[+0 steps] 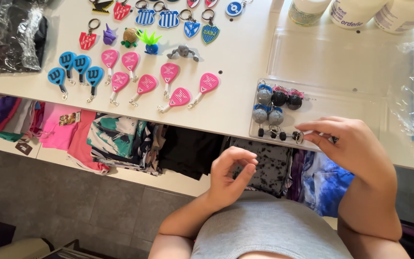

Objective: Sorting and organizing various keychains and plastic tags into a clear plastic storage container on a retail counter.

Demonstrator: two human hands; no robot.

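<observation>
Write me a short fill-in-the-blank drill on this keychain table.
1. The right hand reaches the clear ___ holding the ball keychains.
2. The blue racket keychains number ___.
3. The left hand holds ___.
4. The other racket keychains are ___.

Missing words: tray; four; nothing; pink

Pink paddle keyrings beside blue paddle keyrings on a white table.

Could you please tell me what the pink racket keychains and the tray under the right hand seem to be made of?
The pink racket keychains look like matte moulded plastic or rubber, flat and evenly coloured, with metal rings. The tray under the right hand looks like clear glossy plastic: the white table shows through.
</observation>
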